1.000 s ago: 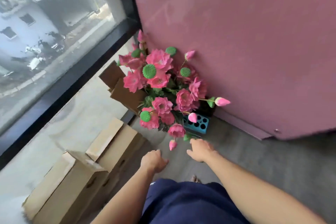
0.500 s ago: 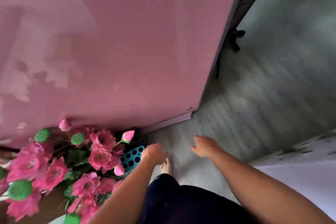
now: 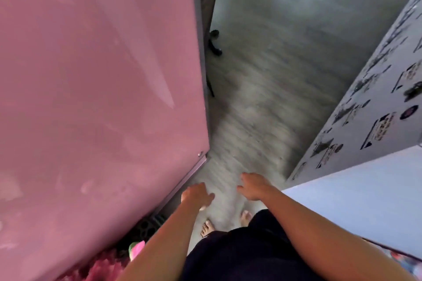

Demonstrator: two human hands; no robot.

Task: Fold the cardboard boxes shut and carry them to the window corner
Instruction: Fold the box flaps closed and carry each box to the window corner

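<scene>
Both hands hang out in front of the person, low in the frame, and neither one holds or touches anything. Left hand (image 3: 198,197), lower centre, is seen from the back with its fingers loosely bent and pointing downward; it hangs just beside the bottom edge of the pink panel (image 3: 96,98) without clearly touching it. Right hand (image 3: 254,186), a little higher and to the right of it, is likewise relaxed, fingers lightly curled, over bare floor.

No cardboard box shows anywhere in this view, so I cannot tell where the boxes are.

That pink panel fills the whole left half of the frame, smooth and faintly glossy, with pale smudged reflections. Pink flowers (image 3: 102,268) crowd its foot at the bottom left, next to a dark perforated basket (image 3: 146,227). Behind the panel's far edge, at the top centre, stands a dark quilted chair (image 3: 209,0) with black casters.

The floor (image 3: 274,75) is grey wood-grain planking, blurred. On the right a pale wall or cabinet face (image 3: 376,109) carries rows of small dark printed pictures, too blurred to read. Below it a flat, pale bluish surface (image 3: 365,201) reaches toward the right forearm.

Two bare feet (image 3: 206,228) stand on the floor under the hands, beneath dark navy clothing (image 3: 239,255).
</scene>
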